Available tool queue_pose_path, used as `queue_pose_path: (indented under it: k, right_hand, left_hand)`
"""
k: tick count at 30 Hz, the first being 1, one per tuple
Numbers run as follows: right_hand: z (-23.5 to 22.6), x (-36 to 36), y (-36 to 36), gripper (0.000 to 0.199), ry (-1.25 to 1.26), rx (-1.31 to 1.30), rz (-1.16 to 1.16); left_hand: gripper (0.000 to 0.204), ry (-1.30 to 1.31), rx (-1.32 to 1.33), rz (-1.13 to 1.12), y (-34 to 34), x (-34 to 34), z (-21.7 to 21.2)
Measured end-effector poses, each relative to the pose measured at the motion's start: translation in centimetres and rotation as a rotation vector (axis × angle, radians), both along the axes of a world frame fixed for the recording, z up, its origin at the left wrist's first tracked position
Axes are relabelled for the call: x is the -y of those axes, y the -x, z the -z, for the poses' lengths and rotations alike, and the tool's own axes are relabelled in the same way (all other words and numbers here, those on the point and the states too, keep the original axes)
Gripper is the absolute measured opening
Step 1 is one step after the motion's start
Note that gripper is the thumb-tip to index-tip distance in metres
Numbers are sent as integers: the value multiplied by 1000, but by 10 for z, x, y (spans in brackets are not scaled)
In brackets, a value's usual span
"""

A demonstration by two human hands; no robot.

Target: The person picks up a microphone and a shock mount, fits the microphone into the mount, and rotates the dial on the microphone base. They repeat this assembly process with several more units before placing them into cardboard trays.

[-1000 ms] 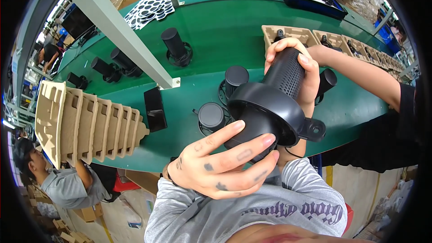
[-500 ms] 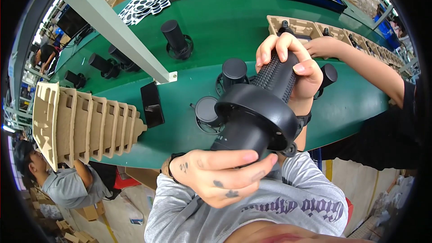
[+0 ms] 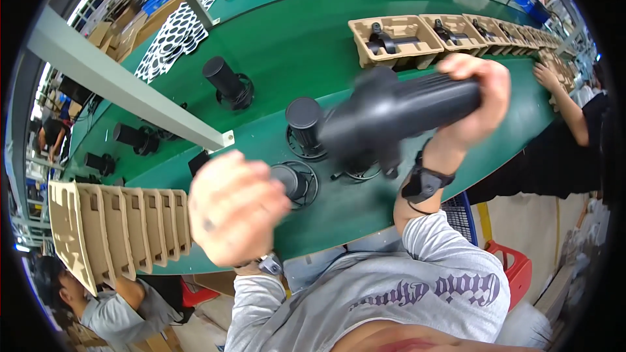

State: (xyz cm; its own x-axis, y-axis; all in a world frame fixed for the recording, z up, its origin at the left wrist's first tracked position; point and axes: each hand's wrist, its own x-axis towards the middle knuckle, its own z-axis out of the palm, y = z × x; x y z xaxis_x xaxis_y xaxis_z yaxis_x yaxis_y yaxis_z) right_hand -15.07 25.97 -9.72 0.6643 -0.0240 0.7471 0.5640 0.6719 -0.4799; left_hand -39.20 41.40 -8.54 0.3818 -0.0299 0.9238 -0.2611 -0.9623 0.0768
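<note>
My right hand [image 3: 479, 101] grips one end of a black ribbed cylinder [image 3: 424, 105] with a wide ring collar, held above the bench and tilted sideways. Its collar end points left and is blurred by motion. My left hand [image 3: 238, 212] is off the cylinder, between the stack of brown pulp trays [image 3: 134, 228] and a black round-topped unit [image 3: 290, 181] on the bench. Motion smears its fingers. Just behind that unit stands a similar black unit [image 3: 304, 120] on a ring base, and another black unit [image 3: 225, 78] is farther back.
Pulp trays [image 3: 427, 53] holding black parts run in a row along the back right. A grey metal post [image 3: 130, 78] slants across the green bench [image 3: 280, 58]. At the right, a co-worker's hand [image 3: 546, 77] touches a tray. White sheets with black discs [image 3: 173, 42] lie far left.
My left hand has let go of the black cylinder and moved left toward the tray stack. The right hand has swung the cylinder from upright to nearly level. The co-worker's hand has moved away right.
</note>
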Motion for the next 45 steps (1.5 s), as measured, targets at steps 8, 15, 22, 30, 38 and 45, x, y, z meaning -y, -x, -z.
queue_pose_path:
  k: [8,15,22,30,38,45]
  right_hand:
    - [12,100,-48,30,-415,-206,1006]
    - [43,121,-100,13,155,-99,1219]
    - [76,169,-169,16,980,93,1096]
    - [44,158,-194,22,1556,384,887]
    - [-36,75,-378,37,1820,-103,883]
    - [85,64,-467,32,1980,-573,1189]
  left_hand:
    - [34,907,-319,-147,-27,-98,47]
    - [40,957,-385,-69,-18,-98,46]
    - [33,729,-73,-277,-1,-73,26]
    - [34,612,87,-583,-1,-94,13]
    - [65,330,244,-942,3,-166,-15]
    - [41,724,192,-634,-7,-207,0]
